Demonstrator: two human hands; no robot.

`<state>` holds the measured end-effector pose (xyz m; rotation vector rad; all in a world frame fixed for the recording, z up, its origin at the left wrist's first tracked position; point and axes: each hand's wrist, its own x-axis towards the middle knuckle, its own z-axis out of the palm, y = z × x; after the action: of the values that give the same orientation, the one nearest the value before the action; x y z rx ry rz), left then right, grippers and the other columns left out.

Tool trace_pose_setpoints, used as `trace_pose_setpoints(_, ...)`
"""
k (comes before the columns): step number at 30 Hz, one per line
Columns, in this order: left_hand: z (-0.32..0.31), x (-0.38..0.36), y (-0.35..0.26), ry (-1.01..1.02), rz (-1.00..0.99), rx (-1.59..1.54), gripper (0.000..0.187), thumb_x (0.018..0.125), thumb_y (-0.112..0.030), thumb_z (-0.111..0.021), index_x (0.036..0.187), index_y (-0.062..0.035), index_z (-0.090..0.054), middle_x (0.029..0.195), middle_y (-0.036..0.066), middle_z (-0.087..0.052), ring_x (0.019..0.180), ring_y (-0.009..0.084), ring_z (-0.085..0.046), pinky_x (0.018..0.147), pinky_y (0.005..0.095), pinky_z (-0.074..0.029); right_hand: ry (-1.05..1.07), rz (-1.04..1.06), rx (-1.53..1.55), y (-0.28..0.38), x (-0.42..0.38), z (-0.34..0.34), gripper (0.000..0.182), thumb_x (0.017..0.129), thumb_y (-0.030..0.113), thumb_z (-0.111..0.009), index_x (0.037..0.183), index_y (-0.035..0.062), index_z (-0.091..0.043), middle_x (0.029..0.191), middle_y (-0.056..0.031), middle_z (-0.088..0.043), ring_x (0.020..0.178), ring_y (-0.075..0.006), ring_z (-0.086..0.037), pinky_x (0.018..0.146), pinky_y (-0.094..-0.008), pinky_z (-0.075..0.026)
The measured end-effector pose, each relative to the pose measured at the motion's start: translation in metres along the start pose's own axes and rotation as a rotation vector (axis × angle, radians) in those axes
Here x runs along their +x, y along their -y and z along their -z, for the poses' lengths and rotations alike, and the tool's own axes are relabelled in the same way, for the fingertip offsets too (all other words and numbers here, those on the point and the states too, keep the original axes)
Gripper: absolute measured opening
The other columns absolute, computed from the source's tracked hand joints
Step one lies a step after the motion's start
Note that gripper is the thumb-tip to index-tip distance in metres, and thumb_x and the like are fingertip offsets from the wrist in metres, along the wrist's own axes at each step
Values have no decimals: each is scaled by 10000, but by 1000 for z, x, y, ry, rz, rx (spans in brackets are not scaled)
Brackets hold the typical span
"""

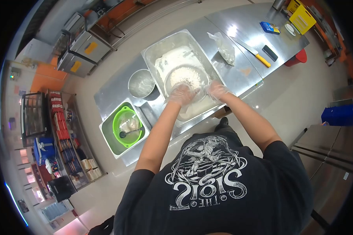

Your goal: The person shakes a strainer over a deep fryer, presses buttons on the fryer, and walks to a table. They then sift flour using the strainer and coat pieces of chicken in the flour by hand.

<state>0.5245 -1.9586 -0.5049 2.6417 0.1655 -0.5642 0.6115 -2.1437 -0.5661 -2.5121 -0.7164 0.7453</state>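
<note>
Both of my hands wear clear plastic gloves and are over a large metal tray (147,58) holding white powder (178,58). A round see-through bowl or sieve with a pale crumbly mix (186,76) sits in the tray. My left hand (182,94) reaches into the near left part of the round vessel, its fingers partly hidden by the glove and the mix. My right hand (217,90) is at the vessel's right rim, with its fingers bent around the edge. A metal bowl (141,83) stands left of the tray.
A smaller tray (116,152) at the left holds a green basin (117,133) with a black scoop (122,134). Toward the right lie a plastic bag (226,49), a yellow-handled knife (262,60), a black phone-like object (270,53), a blue box (269,27) and a yellow crate (302,19).
</note>
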Motion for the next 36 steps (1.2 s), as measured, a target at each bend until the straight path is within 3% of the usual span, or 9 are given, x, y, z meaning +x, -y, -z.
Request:
trace_pose_setpoints(5,-1,-3,-14,78,48,15,824,929,-704,-411,1030,60,-702,1123,303,-650,1130,416,-604,991,462,-450,-130,0,157,-41,36,-33,372,863,304,-616,802,-55,-686,716,-246,-662,696,-394,-659,676,-486,-501)
trace_pose_setpoints(10,2,-11,-28,121,59,-10,833,932,-704,-394,1037,65,-699,1111,307,-651,1109,416,-611,988,463,-448,-137,-36,326,-31,18,-20,380,862,314,-620,801,-54,-690,706,-238,-662,677,-377,-657,664,-481,-498)
trace_pose_setpoints(12,16,-11,-33,90,52,10,843,935,-706,-382,1040,68,-698,1108,306,-654,1099,417,-614,986,462,-446,-88,36,168,-20,5,-11,377,873,308,-616,813,-56,-692,721,-243,-665,690,-376,-656,676,-483,-495)
trace_pose_setpoints(15,-3,-3,-27,-5,53,44,859,936,-718,-367,1021,67,-703,1085,300,-662,1090,411,-620,981,463,-447,29,-72,113,-16,16,-11,263,870,212,-590,866,-22,-710,832,-242,-686,783,-397,-672,722,-469,-525)
trace_pose_setpoints(19,-3,-19,-39,118,30,37,874,936,-727,-361,984,75,-704,1031,301,-667,1055,406,-629,961,468,-454,-12,40,-144,-24,17,-13,221,871,159,-590,907,-22,-712,915,-243,-698,855,-412,-680,760,-467,-541)
trace_pose_setpoints(25,-1,-16,-32,73,29,-74,898,935,-738,-341,937,86,-696,969,295,-666,975,414,-639,911,476,-471,-30,-332,443,-35,19,-29,322,875,279,-626,932,-26,-712,937,-268,-693,906,-421,-679,793,-478,-520)
trace_pose_setpoints(28,2,-27,-41,66,50,-32,897,937,-738,-333,936,81,-698,965,288,-669,962,407,-646,899,473,-479,8,294,-203,-47,16,-23,367,878,324,-626,926,-30,-711,895,-280,-687,871,-421,-683,757,-472,-513)
trace_pose_setpoints(31,5,-39,-49,110,53,44,884,941,-730,-335,953,75,-701,972,281,-674,954,398,-654,893,473,-487,-28,-229,371,-26,8,-9,363,891,326,-605,932,-18,-716,870,-265,-685,844,-413,-682,728,-474,-504)
trace_pose_setpoints(36,-11,-28,-36,88,33,52,871,943,-720,-346,996,72,-703,1013,278,-680,989,395,-656,919,471,-490,33,87,-96,-24,-2,-2,327,939,288,-546,958,-1,-696,859,-254,-679,830,-394,-681,739,-475,-518)
